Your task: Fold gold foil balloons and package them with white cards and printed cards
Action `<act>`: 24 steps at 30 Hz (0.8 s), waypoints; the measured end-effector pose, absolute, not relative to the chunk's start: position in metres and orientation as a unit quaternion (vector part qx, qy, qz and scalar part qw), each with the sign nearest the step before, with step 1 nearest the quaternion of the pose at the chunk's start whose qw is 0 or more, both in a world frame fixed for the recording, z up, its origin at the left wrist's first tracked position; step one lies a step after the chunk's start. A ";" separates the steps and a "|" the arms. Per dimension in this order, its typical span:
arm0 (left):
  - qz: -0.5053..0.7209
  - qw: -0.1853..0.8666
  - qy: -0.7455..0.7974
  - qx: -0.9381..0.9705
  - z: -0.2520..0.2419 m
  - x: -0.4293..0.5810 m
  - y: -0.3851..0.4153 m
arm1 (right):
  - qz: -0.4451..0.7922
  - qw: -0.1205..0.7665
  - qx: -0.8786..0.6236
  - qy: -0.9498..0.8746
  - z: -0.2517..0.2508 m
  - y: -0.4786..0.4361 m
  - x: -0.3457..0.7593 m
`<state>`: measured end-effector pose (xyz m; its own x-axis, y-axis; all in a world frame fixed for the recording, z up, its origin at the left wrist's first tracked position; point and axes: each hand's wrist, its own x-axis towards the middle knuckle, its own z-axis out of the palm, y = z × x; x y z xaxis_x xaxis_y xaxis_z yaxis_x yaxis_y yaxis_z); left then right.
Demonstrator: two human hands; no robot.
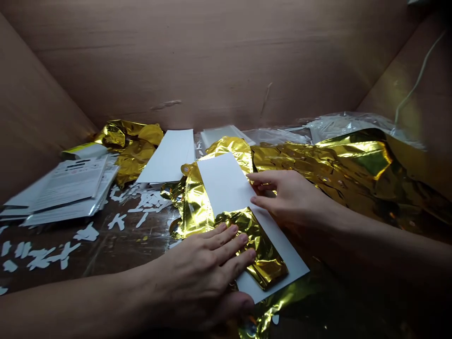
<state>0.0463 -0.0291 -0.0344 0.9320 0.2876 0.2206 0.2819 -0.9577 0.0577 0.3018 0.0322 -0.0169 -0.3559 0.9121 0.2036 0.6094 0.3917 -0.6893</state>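
Pressing flat with slightly spread fingers, a person's left hand (212, 268) lies over a folded gold foil piece (270, 256), its fingertips resting on the shiny surface without curling around it. The folded piece sits on the lower part of a long white card (222, 181), directly beneath and just to the right of those fingertips. At the card's right-hand edge, the right hand (282, 195) reaches in with thumb and forefinger parted by a narrow gap, their tips at the edge (whether they pinch the card or merely touch it, one cannot tell). Beyond and to the left of the right fingertips, a sheet of gold foil (196, 202) shows from under the card. Farther out past the left fingers stands a low stack of white cards (171, 155), with crumpled gold foil (136, 146) beside it and printed packets (70, 183) well off to the left. White paper cut-outs (150, 200) lie strewn on the dark table (116, 254), left of the left fingers. To the right of the right fingers spreads a large gold foil sheet (318, 162), a clear plastic bag (349, 127) behind it.
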 end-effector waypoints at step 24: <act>0.135 0.080 0.071 0.985 -0.031 0.044 -0.015 | 0.140 0.154 -0.321 -0.924 -0.012 0.039 0.320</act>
<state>0.0439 -0.0153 -0.0314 0.9534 0.1608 0.2553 0.1176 -0.9772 0.1766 0.3202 0.0388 -0.0115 -0.7468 0.6358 0.1951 0.5491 0.7550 -0.3584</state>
